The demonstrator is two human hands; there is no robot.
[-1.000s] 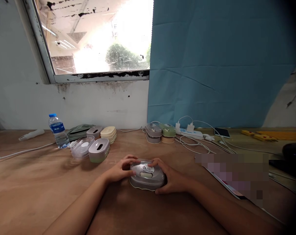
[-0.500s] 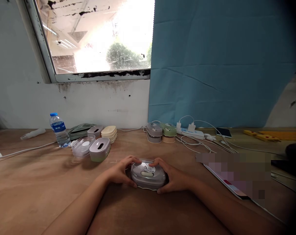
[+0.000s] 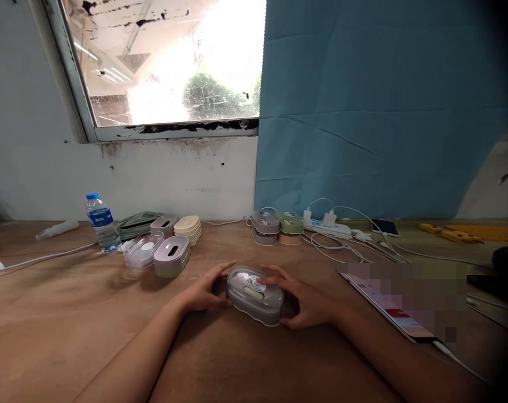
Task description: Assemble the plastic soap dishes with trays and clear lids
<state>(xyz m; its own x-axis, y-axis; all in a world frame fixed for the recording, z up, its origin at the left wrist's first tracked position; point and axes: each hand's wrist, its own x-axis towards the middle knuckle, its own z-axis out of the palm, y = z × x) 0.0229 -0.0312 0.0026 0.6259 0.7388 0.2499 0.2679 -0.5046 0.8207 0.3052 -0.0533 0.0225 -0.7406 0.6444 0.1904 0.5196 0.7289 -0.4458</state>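
On the counter [image 3: 69, 316], the grey box [image 3: 254, 311] lies between the person's hands, long axis slanting far-left to near-right. The left hand [image 3: 202, 290] curves loosely at its left end; the right hand [image 3: 310, 301], about equally near, spreads around its right.

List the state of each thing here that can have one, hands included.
Grey box: clear cover on.
Left hand: curved at the box's left end.
Right hand: curved at the box's right end.
Water bottle: upright, capped.
Cream pieces: stacked.
Power strip: adapters plugged in.
Rear green box: upright.
Phone: flat, screen dark.
Large screen: lit.
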